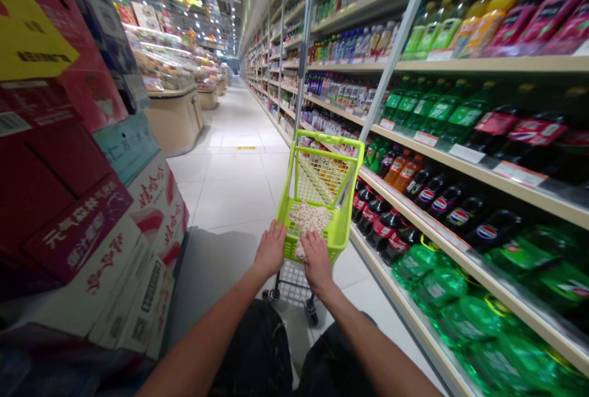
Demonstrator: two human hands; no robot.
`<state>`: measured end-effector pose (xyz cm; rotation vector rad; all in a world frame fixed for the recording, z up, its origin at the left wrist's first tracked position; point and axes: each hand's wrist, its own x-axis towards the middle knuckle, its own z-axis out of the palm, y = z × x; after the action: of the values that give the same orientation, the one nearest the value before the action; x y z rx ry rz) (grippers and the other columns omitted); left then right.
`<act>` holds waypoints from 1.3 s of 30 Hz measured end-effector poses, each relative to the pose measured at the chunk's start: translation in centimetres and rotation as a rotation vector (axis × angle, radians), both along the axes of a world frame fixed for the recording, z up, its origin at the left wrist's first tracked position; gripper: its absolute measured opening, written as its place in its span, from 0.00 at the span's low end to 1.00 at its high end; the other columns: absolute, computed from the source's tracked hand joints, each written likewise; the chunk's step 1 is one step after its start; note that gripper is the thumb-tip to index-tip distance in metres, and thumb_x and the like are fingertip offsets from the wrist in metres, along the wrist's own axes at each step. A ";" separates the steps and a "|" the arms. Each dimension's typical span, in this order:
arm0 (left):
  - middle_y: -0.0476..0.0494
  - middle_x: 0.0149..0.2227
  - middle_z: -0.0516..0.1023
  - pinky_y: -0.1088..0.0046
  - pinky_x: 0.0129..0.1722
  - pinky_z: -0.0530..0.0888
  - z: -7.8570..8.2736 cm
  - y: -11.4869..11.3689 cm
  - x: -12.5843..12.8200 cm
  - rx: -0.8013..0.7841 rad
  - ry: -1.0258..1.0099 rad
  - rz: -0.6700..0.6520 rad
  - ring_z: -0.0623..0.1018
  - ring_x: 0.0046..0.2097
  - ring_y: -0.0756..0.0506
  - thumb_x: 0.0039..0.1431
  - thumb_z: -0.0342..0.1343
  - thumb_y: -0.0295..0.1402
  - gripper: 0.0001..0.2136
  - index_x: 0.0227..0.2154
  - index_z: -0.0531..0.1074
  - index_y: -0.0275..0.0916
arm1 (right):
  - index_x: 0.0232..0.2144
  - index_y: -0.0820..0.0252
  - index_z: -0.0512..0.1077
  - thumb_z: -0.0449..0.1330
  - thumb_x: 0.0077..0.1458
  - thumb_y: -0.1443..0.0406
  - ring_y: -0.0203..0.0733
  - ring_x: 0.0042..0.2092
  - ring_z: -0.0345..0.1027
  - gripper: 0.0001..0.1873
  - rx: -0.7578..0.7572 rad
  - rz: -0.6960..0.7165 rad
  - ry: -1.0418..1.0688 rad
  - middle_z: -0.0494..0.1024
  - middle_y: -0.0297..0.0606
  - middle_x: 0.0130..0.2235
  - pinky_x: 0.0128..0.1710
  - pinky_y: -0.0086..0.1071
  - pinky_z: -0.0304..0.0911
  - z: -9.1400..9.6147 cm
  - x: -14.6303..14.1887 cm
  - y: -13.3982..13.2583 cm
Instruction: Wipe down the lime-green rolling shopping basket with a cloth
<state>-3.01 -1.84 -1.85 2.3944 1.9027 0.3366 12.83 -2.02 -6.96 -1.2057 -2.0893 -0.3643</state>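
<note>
A small lime-green shopping cart (357,200) stands right in front of me on the tiled floor. In its basket lies a crumpled cream cloth with a small speckled pattern (309,218); part of it hangs toward the near rim. My left hand (270,248) rests at the near left corner of the basket, fingers stretched out against the edge. At the near rim, my right hand (317,259) has its fingers bent over the cloth, some of which shows beside the thumb. Whether that hand also grips the rim is hidden.
Shelves of bottled drinks (455,108) run along the right, close to the cart. Large green bottles (473,317) fill the bottom level. Stacked drink cartons (151,200) stand close on the left. Ahead, the tiled aisle (230,182) passes a display counter (172,121).
</note>
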 end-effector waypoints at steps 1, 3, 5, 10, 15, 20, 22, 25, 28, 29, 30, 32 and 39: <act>0.39 0.61 0.52 0.56 0.57 0.52 -0.1 0.0 0.0 0.005 0.043 -0.004 0.45 0.63 0.41 0.50 0.38 0.20 0.26 0.56 0.53 0.31 | 0.50 0.61 0.64 0.47 0.50 0.77 0.46 0.60 0.45 0.25 0.028 0.029 -0.020 0.64 0.45 0.54 0.52 0.45 0.52 -0.2 -0.5 0.3; 0.41 0.61 0.51 0.54 0.58 0.51 -0.2 -0.1 -0.2 0.016 0.100 -0.022 0.45 0.63 0.42 0.50 0.38 0.21 0.27 0.57 0.51 0.33 | 0.50 0.59 0.64 0.47 0.52 0.76 0.45 0.60 0.44 0.23 0.067 0.105 -0.092 0.65 0.44 0.54 0.52 0.45 0.52 0.0 0.3 0.7; 0.42 0.62 0.50 0.53 0.58 0.49 -0.2 0.0 -0.5 0.025 0.118 -0.024 0.45 0.63 0.43 0.50 0.38 0.21 0.28 0.57 0.50 0.34 | 0.51 0.58 0.63 0.47 0.53 0.76 0.43 0.60 0.45 0.23 0.079 0.152 -0.163 0.65 0.42 0.54 0.53 0.46 0.51 0.4 3.5 0.8; 0.41 0.62 0.49 0.55 0.58 0.48 -0.2 0.3 0.1 0.007 0.104 0.000 0.44 0.63 0.42 0.47 0.40 0.20 0.30 0.57 0.49 0.32 | 0.53 0.57 0.60 0.45 0.51 0.78 0.44 0.60 0.45 0.28 0.076 -0.043 -0.042 0.59 0.46 0.57 0.54 0.50 0.49 0.6 10.5 -0.1; 0.40 0.62 0.47 0.59 0.58 0.50 -0.3 0.3 1.3 -0.019 0.104 -0.057 0.43 0.63 0.43 0.48 0.41 0.20 0.30 0.58 0.48 0.33 | 0.55 0.60 0.57 0.46 0.48 0.79 0.44 0.61 0.43 0.31 -0.016 0.003 0.101 0.58 0.47 0.58 0.54 0.45 0.52 -0.4 3.6 0.2; 0.40 0.62 0.49 0.58 0.59 0.50 -0.3 -0.2 0.8 0.031 0.075 -0.122 0.47 0.62 0.46 0.48 0.39 0.18 0.30 0.57 0.50 0.33 | 0.51 0.57 0.62 0.46 0.50 0.78 0.44 0.60 0.46 0.27 -0.021 0.018 -0.054 0.62 0.45 0.56 0.54 0.48 0.47 -0.2 4.4 0.4; 0.40 0.61 0.50 0.58 0.59 0.50 -0.3 -0.3 0.6 0.033 0.054 -0.138 0.47 0.62 0.46 0.47 0.38 0.17 0.29 0.56 0.51 0.33 | 0.51 0.57 0.62 0.46 0.51 0.77 0.46 0.60 0.47 0.26 -0.014 -0.066 -0.069 0.61 0.47 0.56 0.54 0.51 0.45 0.1 6.9 0.0; 0.39 0.61 0.52 0.59 0.59 0.51 -0.4 0.0 0.7 0.032 -0.021 -0.167 0.48 0.62 0.46 0.47 0.39 0.17 0.29 0.55 0.53 0.33 | 0.52 0.59 0.61 0.47 0.51 0.77 0.47 0.59 0.48 0.26 -0.039 -0.173 -0.021 0.61 0.50 0.56 0.54 0.51 0.44 1.0 7.0 -0.2; 0.38 0.59 0.55 0.61 0.57 0.57 -1.3 -0.1 0.5 0.064 -0.171 -0.139 0.53 0.61 0.46 0.46 0.40 0.17 0.28 0.55 0.55 0.33 | 0.53 0.60 0.60 0.47 0.50 0.77 0.46 0.58 0.50 0.27 -0.062 -0.101 -0.033 0.62 0.48 0.55 0.54 0.48 0.45 1.7 2.2 0.1; 0.37 0.59 0.56 0.60 0.57 0.58 -1.8 -0.3 0.2 0.079 -0.217 -0.106 0.55 0.60 0.46 0.46 0.39 0.17 0.28 0.54 0.55 0.33 | 0.53 0.59 0.60 0.48 0.51 0.77 0.46 0.59 0.50 0.26 -0.054 -0.051 -0.051 0.61 0.47 0.56 0.55 0.48 0.45 1.6 0.3 0.2; 0.36 0.58 0.57 0.60 0.56 0.59 -2.3 -0.7 -0.1 0.088 -0.248 -0.068 0.57 0.59 0.46 0.46 0.39 0.18 0.28 0.54 0.55 0.32 | 0.53 0.59 0.60 0.48 0.52 0.76 0.45 0.59 0.49 0.25 -0.039 0.003 -0.074 0.61 0.46 0.56 0.55 0.47 0.44 1.3 -1.2 0.2; 0.35 0.58 0.58 0.59 0.56 0.59 -3.3 -1.8 -1.1 0.071 -0.251 -0.011 0.58 0.59 0.45 0.45 0.39 0.17 0.28 0.54 0.56 0.32 | 0.52 0.59 0.61 0.48 0.53 0.75 0.45 0.60 0.47 0.23 -0.013 0.102 -0.127 0.61 0.44 0.56 0.56 0.47 0.43 -0.1 -2.9 -0.2; 0.37 0.60 0.54 0.63 0.57 0.56 -4.2 -4.8 -2.9 -0.074 -0.096 0.094 0.54 0.61 0.46 0.43 0.41 0.17 0.31 0.55 0.54 0.30 | 0.48 0.60 0.66 0.47 0.53 0.76 0.42 0.55 0.56 0.21 -0.010 0.100 -0.167 0.70 0.43 0.49 0.54 0.43 0.48 -4.0 1.6 -3.3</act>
<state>-5.89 -6.62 -6.01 2.2069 1.9531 0.3729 14.45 -5.32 -10.92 -1.1038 -2.2871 -0.4211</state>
